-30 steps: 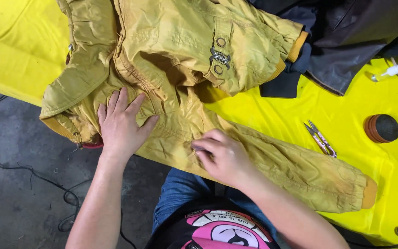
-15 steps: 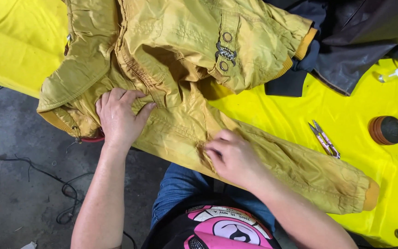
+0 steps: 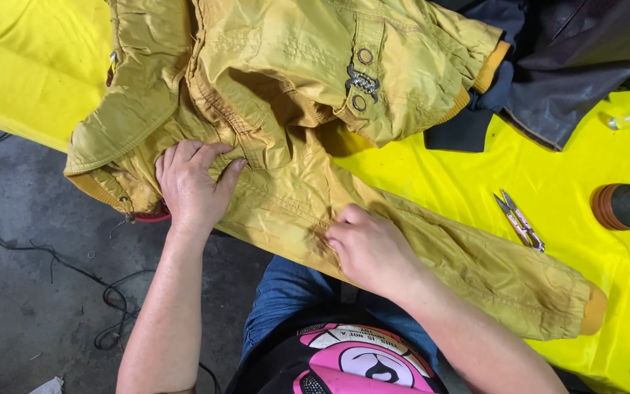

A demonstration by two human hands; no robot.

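A mustard-yellow jacket (image 3: 293,95) lies spread over a table with a bright yellow cover (image 3: 563,182), one sleeve stretched out to the right toward its ribbed cuff (image 3: 592,310). My left hand (image 3: 192,188) rests on the jacket near its lower hem, fingers curled and gripping a fold of fabric. My right hand (image 3: 366,244) pinches the sleeve fabric at a seam near the table's front edge, fingers closed on it. Whether it also holds a small tool is hidden.
Small thread snips (image 3: 520,220) lie on the cover right of the sleeve. A round brown and black container (image 3: 621,206) sits further right. Dark garments (image 3: 563,66) are piled at the back right. Cables (image 3: 74,284) run across the concrete floor on the left.
My left hand went from flat with spread fingers to curled, bunching the fabric. My right hand shifted slightly right along the sleeve seam. The view drifted a little.
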